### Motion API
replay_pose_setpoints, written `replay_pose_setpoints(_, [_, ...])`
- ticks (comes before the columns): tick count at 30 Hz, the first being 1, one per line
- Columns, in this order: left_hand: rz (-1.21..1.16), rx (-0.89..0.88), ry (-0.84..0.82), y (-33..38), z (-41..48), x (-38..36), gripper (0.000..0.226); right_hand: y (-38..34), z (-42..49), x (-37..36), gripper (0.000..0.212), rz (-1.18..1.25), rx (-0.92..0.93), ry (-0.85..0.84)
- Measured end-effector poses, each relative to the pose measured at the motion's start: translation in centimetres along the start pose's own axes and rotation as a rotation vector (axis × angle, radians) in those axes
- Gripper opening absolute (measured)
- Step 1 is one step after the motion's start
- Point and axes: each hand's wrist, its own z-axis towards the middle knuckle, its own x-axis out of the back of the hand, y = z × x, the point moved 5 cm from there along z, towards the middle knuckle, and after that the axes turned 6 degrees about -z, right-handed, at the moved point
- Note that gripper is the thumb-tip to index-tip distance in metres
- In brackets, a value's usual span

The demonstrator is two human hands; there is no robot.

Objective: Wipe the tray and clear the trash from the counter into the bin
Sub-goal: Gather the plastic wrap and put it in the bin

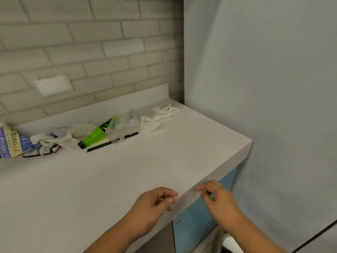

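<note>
Trash lies along the back of the white counter (127, 170): a printed paper bag (11, 143) at the far left, crumpled wrappers (45, 145), a green plastic cup (94, 137), a black straw (113, 141), clear plastic film (124, 125) and crumpled white tissues (158, 115) toward the right. No tray or bin is in view. My left hand (155, 203) hovers over the counter's front edge with loosely curled fingers, holding nothing. My right hand (217, 198) is just past the edge, fingers loosely curled and empty. Both hands are far from the trash.
A grey brick wall with a white outlet plate (53, 85) backs the counter. A pale blue-grey panel (273, 106) stands at the right. Blue cabinet doors (197, 220) sit under the counter edge.
</note>
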Motion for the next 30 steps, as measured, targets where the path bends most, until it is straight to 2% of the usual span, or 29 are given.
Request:
replay_pose_setpoints(8, [-0.019,0.082,0.320,-1.5,-4.5,5.4,0.017,-5.6,3.3,-2.1,0.029,0.024,0.209,-0.163])
replay_pose_setpoints(17, [0.035,0.121,0.487,-4.5,-9.3,11.6,0.018,-11.4,4.1,-9.0,0.022,-0.129,0.419,-0.387])
replay_pose_setpoints(23, [0.083,0.095,0.458,-6.2,-9.6,17.3,0.019,-14.8,6.0,-12.6,0.028,-0.248,0.436,-0.394])
replay_pose_setpoints(30, [0.174,0.055,0.409,-8.0,-8.5,24.5,0.017,-18.8,8.7,-17.3,0.020,-0.274,0.397,-0.350])
